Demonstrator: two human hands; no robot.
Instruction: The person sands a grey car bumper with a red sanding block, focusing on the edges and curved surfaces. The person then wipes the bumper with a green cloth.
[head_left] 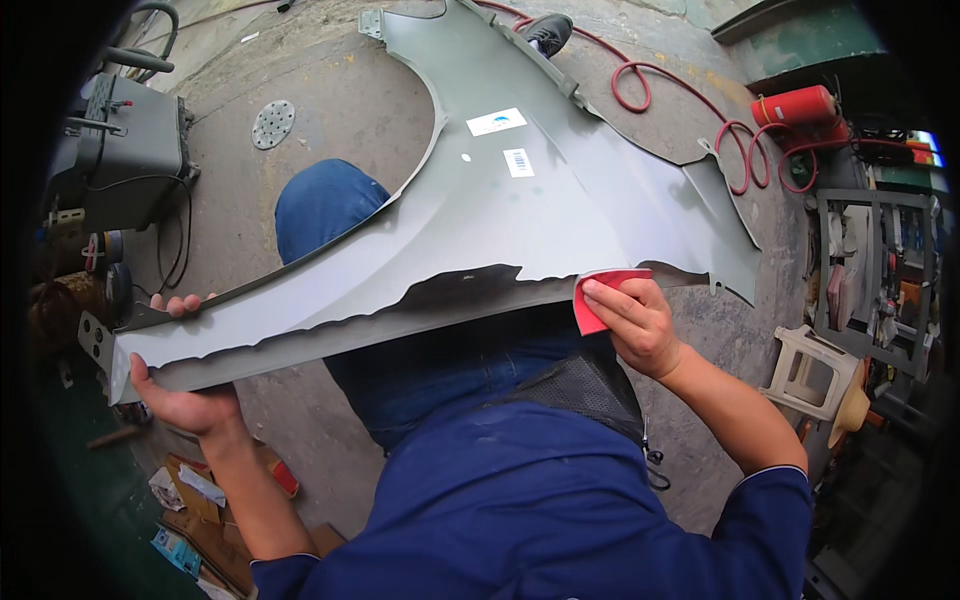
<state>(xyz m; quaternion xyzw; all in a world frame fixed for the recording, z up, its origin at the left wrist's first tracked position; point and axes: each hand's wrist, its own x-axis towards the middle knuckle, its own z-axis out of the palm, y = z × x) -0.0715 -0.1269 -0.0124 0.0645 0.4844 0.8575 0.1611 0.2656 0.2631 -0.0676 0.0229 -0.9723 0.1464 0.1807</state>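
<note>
A large grey car fender (520,220) lies across my lap, its curved wheel arch cut-out facing away to the left. Two small white stickers are on its face. At the fender's narrow left end, my left hand (190,405) grips it from below, with the thumb on the near edge and fingertips showing over the far edge. My right hand (640,325) pinches a red sanding pad (606,300), which touches the fender's near folded edge right of the middle. The underside of that pad is hidden.
A grey machine (140,150) with cables stands at the left. A red hose (690,90) curls over the floor near a red cylinder (800,106). Right of me are a beige stool (812,375) and a metal rack (875,270). Cardboard (215,525) lies at lower left.
</note>
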